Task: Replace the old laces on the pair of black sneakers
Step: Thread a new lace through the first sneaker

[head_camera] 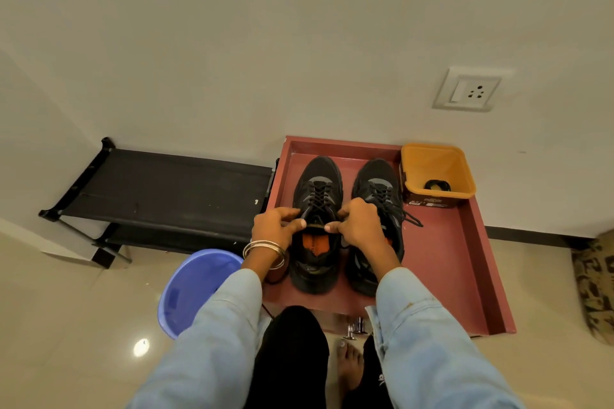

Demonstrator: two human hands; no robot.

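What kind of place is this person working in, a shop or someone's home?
Most likely a home, perhaps near an entryway. A low black shoe rack stands against a plain wall with a socket, the floor is glossy tile, and a bare foot shows. The sneakers sit in a red tray.

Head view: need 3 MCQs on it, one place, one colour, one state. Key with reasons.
1. Where do the black sneakers stand?
A. in the red tray
B. on the black rack
C. in the blue tub

2. What colour is the small bin at the tray's far right corner?
A. green
B. yellow
C. white

3. What are both hands doing?
A. resting on the floor
B. lifting the bin
C. pinching a lace over the left sneaker's opening

Key: 1 A, both sit inside the tray's rim. 2 B, its walls are yellow. 3 C, left hand and right hand hold it between them.
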